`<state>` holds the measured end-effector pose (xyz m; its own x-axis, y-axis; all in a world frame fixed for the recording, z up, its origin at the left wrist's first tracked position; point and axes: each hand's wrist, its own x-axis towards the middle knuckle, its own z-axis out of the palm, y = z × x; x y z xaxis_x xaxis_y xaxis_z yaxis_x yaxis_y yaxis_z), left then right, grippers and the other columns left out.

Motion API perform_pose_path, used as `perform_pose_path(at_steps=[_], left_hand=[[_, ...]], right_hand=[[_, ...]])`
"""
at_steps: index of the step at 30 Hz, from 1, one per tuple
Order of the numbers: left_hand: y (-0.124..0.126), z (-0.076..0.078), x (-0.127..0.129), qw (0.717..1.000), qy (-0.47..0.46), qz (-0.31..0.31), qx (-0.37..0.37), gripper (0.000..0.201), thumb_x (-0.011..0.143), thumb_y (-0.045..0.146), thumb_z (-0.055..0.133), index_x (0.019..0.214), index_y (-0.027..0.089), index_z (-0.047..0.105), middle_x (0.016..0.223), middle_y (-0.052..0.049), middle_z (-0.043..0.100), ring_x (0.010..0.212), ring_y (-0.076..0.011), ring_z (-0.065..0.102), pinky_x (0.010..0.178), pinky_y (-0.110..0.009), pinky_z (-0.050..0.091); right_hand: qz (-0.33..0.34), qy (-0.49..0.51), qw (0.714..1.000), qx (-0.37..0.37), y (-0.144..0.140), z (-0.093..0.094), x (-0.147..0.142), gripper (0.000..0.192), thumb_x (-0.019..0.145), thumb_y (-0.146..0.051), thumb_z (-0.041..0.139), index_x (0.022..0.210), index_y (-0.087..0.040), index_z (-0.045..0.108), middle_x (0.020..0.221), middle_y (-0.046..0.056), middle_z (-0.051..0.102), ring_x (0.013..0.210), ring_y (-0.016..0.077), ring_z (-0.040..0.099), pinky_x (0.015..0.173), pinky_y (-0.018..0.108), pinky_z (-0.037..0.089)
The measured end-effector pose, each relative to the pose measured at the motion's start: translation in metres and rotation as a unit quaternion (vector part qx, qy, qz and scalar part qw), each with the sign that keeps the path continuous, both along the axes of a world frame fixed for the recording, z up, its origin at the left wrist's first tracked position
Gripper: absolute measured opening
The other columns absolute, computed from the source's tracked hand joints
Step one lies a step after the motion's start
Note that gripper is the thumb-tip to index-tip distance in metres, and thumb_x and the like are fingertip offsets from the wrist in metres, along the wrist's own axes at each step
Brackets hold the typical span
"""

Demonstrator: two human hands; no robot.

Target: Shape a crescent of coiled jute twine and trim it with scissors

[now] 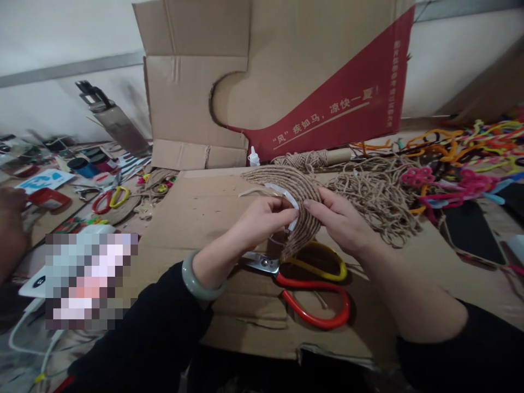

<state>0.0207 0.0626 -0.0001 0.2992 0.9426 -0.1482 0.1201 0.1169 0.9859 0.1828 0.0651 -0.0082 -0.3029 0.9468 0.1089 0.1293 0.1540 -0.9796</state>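
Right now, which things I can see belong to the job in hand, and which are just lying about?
Likely part of the job:
curved twine piece, held in the right hand
white strip, at the left hand
tangled twine
large scissors

Probably just lying about:
tall bottle
dark-screened phone
pink flower shape

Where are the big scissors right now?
In the head view, the big scissors lie low, right of centre, on the cardboard, below the curved rope piece.
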Motion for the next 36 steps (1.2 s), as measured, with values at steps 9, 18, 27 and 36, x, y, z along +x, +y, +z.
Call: perform_pose_path(at_steps=[9, 18, 27, 36], left_hand=[[0.0, -0.0019, 0.0037, 0.995, -0.08, 0.051, 0.027, 0.007, 0.068, 0.02, 0.063, 0.07, 0.013, 0.062, 0.066, 0.0, 0.06, 0.064, -0.0094, 0.052, 0.065, -0.025, 0.04], [0.0003, -0.0026, 0.0032, 0.993, -0.106, 0.044, 0.016, 0.013, 0.067, 0.024, 0.064, 0.072, 0.012, 0.061, 0.066, 0.001, 0.058, 0.062, -0.0084, 0.05, 0.064, -0.025, 0.04], [-0.0004, -0.0015, 0.002, 0.995, -0.097, 0.026, 0.014, 0.014, 0.07, 0.026, 0.064, 0.072, 0.012, 0.061, 0.066, 0.0, 0.058, 0.063, -0.0091, 0.05, 0.063, -0.025, 0.04], [-0.0007, -0.0024, 0.0011, 0.995, -0.092, 0.029, 0.02, 0.015, 0.069, 0.026, 0.066, 0.071, 0.012, 0.061, 0.064, 0.001, 0.058, 0.061, -0.0087, 0.05, 0.062, -0.025, 0.04]], right_hand=[[-0.025, -0.058, 0.997, 0.04, -0.0019, -0.0037, -0.0019, 0.017, 0.082, -0.037, 0.047, 0.081, -0.02, 0.051, 0.08, 0.003, 0.055, 0.082, 0.0194, 0.053, 0.079, 0.036, 0.044], [-0.02, -0.016, 0.999, 0.024, -0.0012, -0.0082, -0.0043, 0.019, 0.085, -0.038, 0.048, 0.088, -0.02, 0.053, 0.085, 0.003, 0.058, 0.087, 0.0183, 0.054, 0.084, 0.035, 0.044], [-0.017, 0.013, 1.0, -0.011, -0.005, -0.0032, -0.0059, 0.015, 0.085, -0.034, 0.048, 0.089, -0.02, 0.054, 0.083, 0.002, 0.059, 0.083, 0.0167, 0.055, 0.079, 0.031, 0.047], [-0.012, -0.013, 1.0, 0.007, -0.0063, -0.0023, -0.0065, 0.017, 0.085, -0.035, 0.048, 0.088, -0.019, 0.053, 0.084, 0.003, 0.058, 0.081, 0.0169, 0.053, 0.079, 0.033, 0.046]])
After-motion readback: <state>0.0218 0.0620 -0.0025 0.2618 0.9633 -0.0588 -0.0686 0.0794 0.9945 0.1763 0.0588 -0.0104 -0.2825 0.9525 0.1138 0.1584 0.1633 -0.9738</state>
